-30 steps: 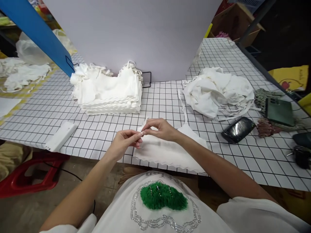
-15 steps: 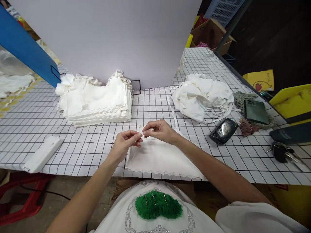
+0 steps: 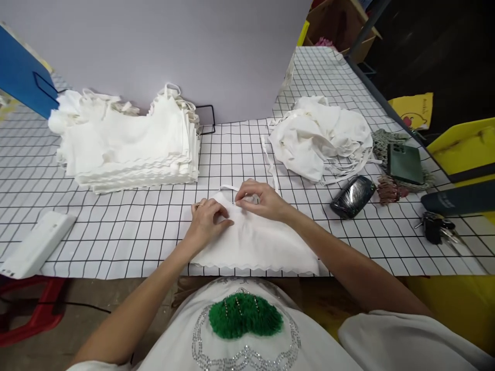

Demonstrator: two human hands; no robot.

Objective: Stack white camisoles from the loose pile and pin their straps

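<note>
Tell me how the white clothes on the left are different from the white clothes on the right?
The left stack is folded flat, piece on piece, with scalloped edges lined up; the right heap is crumpled and loose. The left stack is wider and even; the right heap is rounder, with straps trailing out. Both are white cloth on the checked table.

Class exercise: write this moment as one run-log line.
left hand: pressing on white garment | right hand: pinching its strap at top edge | folded stack: back left | loose pile: back right

One head-worn camera looks forward and down, close over the gridded table (image 3: pixel 116 247) edge.
</note>
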